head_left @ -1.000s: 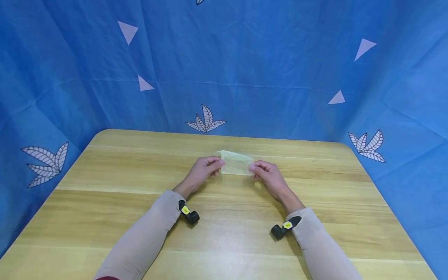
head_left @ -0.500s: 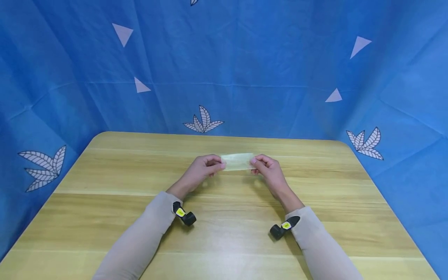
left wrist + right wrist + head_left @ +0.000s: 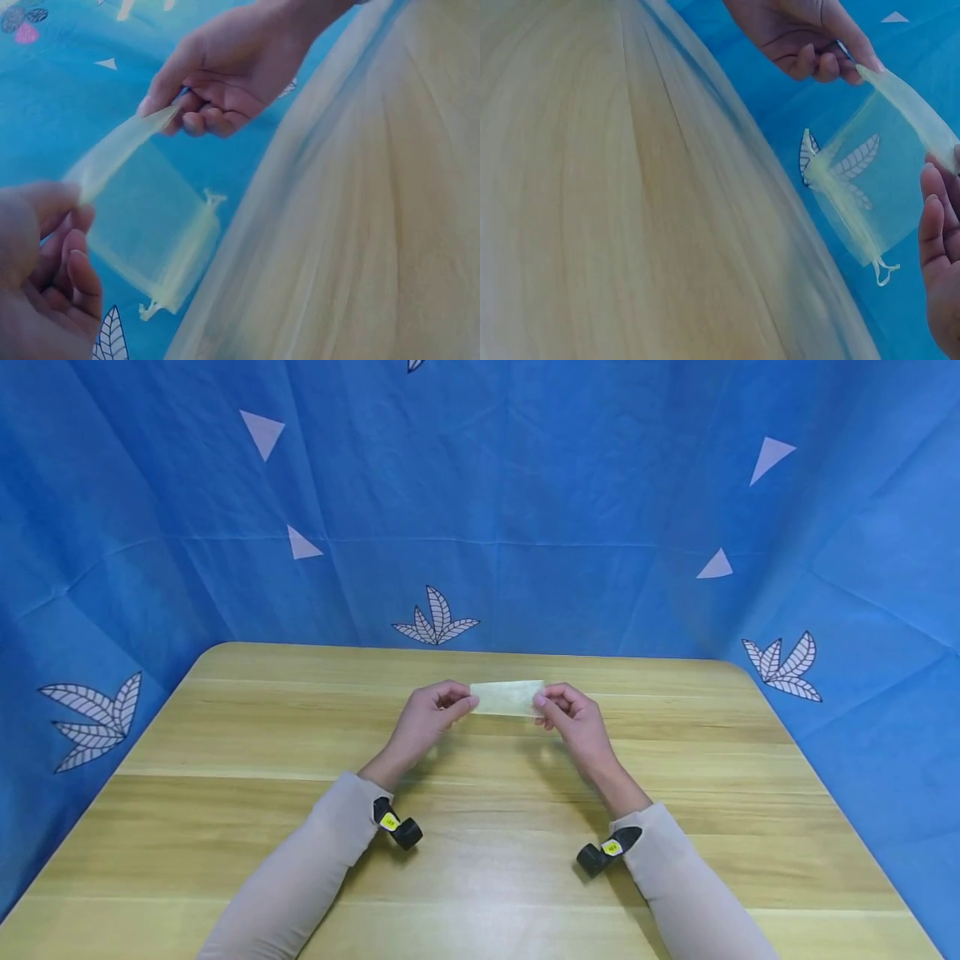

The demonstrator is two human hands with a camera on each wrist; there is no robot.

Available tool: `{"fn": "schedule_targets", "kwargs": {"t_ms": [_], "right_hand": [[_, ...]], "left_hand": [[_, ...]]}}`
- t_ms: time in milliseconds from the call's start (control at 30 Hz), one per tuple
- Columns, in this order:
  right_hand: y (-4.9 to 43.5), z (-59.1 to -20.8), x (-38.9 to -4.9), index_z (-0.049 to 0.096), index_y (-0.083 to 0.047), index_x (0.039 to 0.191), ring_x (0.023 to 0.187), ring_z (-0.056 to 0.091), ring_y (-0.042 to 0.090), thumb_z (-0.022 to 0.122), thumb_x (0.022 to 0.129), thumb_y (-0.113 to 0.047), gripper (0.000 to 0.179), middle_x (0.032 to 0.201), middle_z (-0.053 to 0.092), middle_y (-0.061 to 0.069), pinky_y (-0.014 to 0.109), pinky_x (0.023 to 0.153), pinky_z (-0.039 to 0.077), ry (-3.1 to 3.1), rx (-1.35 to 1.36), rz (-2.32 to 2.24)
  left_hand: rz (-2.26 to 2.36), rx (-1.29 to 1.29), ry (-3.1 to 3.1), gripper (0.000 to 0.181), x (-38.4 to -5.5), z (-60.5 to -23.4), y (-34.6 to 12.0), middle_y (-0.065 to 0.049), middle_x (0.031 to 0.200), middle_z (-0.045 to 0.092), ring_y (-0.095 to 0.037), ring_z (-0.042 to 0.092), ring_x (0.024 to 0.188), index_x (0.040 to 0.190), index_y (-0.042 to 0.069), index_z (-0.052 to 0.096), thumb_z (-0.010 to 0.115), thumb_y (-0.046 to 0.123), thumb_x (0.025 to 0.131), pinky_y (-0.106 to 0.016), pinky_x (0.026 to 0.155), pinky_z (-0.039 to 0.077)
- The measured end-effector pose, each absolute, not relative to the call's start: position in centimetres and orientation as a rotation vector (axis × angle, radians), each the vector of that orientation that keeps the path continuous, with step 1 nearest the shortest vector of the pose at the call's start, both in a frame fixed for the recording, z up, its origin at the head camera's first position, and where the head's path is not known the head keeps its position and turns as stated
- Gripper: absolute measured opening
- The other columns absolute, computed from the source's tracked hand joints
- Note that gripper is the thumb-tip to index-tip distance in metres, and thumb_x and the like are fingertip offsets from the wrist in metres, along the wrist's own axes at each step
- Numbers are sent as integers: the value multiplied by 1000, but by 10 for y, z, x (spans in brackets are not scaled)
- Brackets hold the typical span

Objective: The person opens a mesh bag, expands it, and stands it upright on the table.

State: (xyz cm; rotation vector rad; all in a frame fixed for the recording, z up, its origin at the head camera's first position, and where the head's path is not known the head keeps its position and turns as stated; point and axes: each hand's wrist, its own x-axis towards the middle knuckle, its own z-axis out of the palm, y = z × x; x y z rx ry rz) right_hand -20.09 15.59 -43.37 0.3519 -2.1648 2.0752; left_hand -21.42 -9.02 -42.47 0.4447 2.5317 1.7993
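Observation:
A sheer pale-yellow drawstring pouch (image 3: 507, 698) is stretched between both hands above the far half of the table. My left hand (image 3: 429, 720) pinches one corner between thumb and fingers, and my right hand (image 3: 583, 727) pinches the opposite corner. In the left wrist view, the gauzy body of the pouch (image 3: 146, 217) hangs below the held edge. Its gathered end with the cord loops (image 3: 215, 199) is lowest. The right wrist view shows the gathered end and another cord loop (image 3: 885, 273) dangling free. From the head, mostly the held strip shows; the hanging part is hidden.
The wooden table (image 3: 480, 827) has rounded far corners. Behind and beside it hangs a blue curtain (image 3: 495, 502) printed with leaves and triangles. A small black camera (image 3: 397, 825) sits on the left cuff, another camera (image 3: 609, 852) on the right.
The pouch has tilted, so its face looks shorter from the head than a second ago. Both hands have shifted slightly farther up in the view, still pinching its corners.

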Motion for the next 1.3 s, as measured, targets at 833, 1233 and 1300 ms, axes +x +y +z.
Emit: {"fn": "schedule_targets", "kwargs": {"t_ms": [833,1233,1300], "right_hand": [[150,-423,-196,66,8,107,91,61,16,63,97,-10,21,106,64,10,32,76,54,-2143,400,1885],[149,-423,-195,65,12,107,80,57,15,50,104,-23,38,89,64,2,25,70,53,-2040,394,2003],[148,-422,-194,65,13,107,77,58,14,50,104,-22,38,89,65,1,24,69,52,-2030,393,2013]], "left_hand": [[2005,571,2644,20,-212,-422,-87,-3,121,64,-17,57,114,101,6,73,70,25,93,-36,89,51],[1998,527,2575,32,-213,-423,-91,-2,109,69,-19,63,100,109,10,72,61,38,97,-39,88,51],[2012,535,2564,32,-212,-422,-91,-3,103,69,-21,63,95,108,9,71,59,37,98,-41,84,51]]}}
